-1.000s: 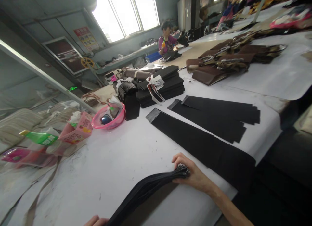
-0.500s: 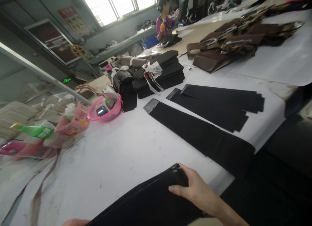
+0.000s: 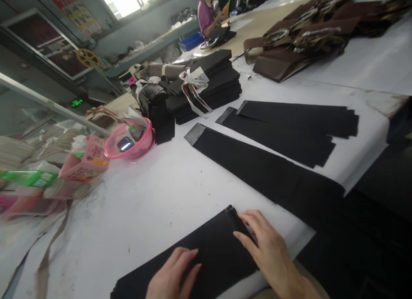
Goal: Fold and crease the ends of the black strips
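Observation:
A stack of flat black panels [image 3: 212, 247] lies near me at the table's front edge, its layers showing at the far right corner. My right hand [image 3: 268, 249] grips the right end of this stack, thumb on top and fingers along the end edge. Over the nearer left part, my left hand [image 3: 174, 275] rests on or just above the top panel, thumb and fingers apart. Beyond the stack, a long black strip [image 3: 251, 166] with a grey end band hangs over the front edge. Farther back lie more black strips [image 3: 289, 127], overlapping and fanned.
A tied pile of black panels [image 3: 206, 90] stands behind. To the left are a pink basin [image 3: 130, 151] holding a phone, a pink box [image 3: 85, 161] and a green bottle [image 3: 30, 178]. Brown bags [image 3: 286, 60] lie at the back right. A person [image 3: 209, 15] works across the table.
The black stack now lies flatter on the table. My left hand has come from the bottom edge onto its top; my right hand stays at the right end. The view has tilted down.

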{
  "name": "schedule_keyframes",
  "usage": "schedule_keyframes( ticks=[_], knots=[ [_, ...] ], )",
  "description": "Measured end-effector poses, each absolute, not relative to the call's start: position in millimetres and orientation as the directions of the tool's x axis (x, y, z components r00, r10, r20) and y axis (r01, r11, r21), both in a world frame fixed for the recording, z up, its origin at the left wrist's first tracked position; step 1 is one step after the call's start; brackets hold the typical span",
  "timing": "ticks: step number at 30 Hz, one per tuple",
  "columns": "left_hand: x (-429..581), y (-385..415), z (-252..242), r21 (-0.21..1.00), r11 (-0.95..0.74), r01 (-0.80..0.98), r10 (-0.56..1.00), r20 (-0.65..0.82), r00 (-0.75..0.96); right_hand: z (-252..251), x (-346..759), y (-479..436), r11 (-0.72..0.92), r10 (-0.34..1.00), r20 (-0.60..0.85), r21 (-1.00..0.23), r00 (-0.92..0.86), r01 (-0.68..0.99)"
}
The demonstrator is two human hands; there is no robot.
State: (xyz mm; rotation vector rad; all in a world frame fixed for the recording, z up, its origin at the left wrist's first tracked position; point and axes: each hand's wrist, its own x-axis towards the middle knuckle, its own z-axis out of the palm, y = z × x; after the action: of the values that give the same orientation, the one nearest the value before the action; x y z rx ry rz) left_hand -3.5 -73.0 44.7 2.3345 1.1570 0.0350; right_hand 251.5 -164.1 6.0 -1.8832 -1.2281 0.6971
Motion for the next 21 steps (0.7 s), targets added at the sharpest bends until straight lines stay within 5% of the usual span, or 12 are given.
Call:
schedule_keyframes(
  ticks=[4,10,21],
  knots=[
    [74.9,-99.8,30.9,0.763,-0.208,0.612,0.791,-0.236,0.564,2.7,252.2,-175.9,-0.214,0.923,-0.021,-0.856,0.383,0.47],
    [106.6,-106.1,23.4,0.842,0.301,0.447,0.783,-0.486,0.387,6.1,247.5,-183.8,-0.068,0.923,0.154,-0.838,0.354,0.542],
    [125.7,-95.2,14.8,0.796,0.329,0.508,0.782,-0.531,0.326,15.0,243.6,-187.5,0.034,0.909,0.31,-0.721,0.279,0.692]
  ],
)
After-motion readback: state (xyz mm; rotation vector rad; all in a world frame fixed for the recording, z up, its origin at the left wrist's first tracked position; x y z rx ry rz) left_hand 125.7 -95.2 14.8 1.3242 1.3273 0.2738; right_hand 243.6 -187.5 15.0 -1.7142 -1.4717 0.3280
